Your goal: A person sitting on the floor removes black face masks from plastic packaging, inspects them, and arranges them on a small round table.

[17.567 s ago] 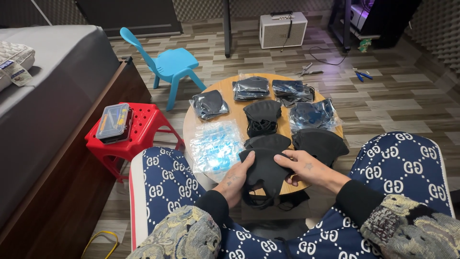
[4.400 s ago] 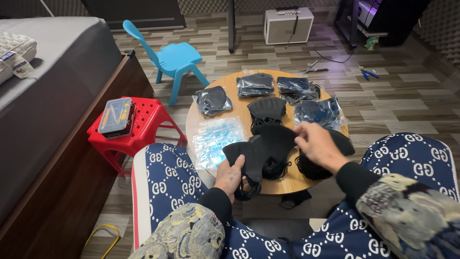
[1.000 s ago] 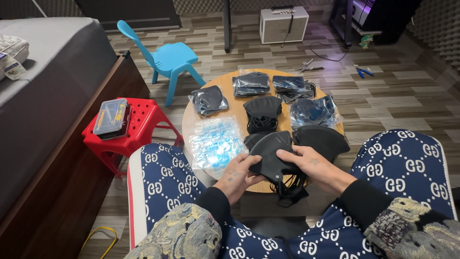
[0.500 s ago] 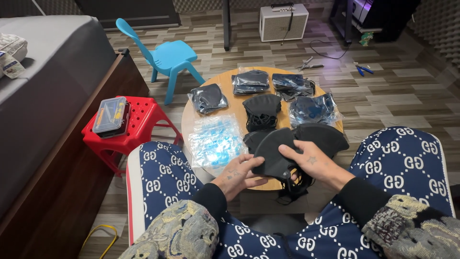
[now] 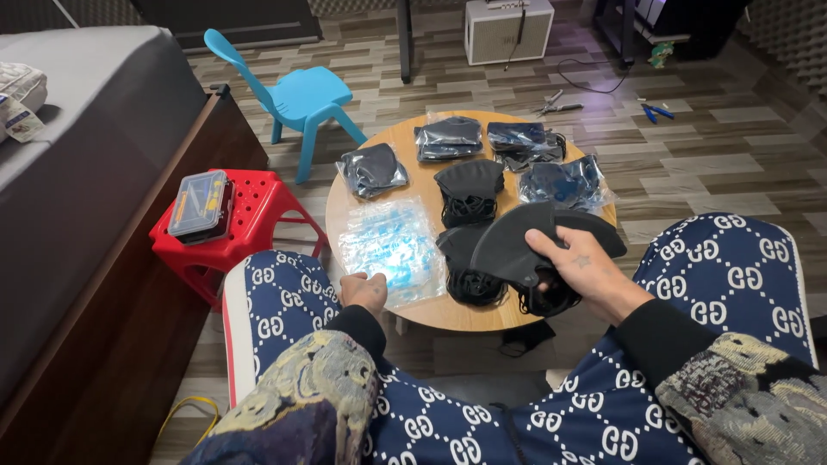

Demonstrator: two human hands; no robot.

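Over round table, right hand half-hiding black mask

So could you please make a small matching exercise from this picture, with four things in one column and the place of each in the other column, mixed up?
Things:
1. black mask
2. clear plastic bags
3. small case
4. blue chair

Places:
A. on the red stool
B. on the floor beyond the round table
C. in the right hand
D. flat on the table, next to the left hand

Pairs: 1-C, 2-D, 3-A, 4-B
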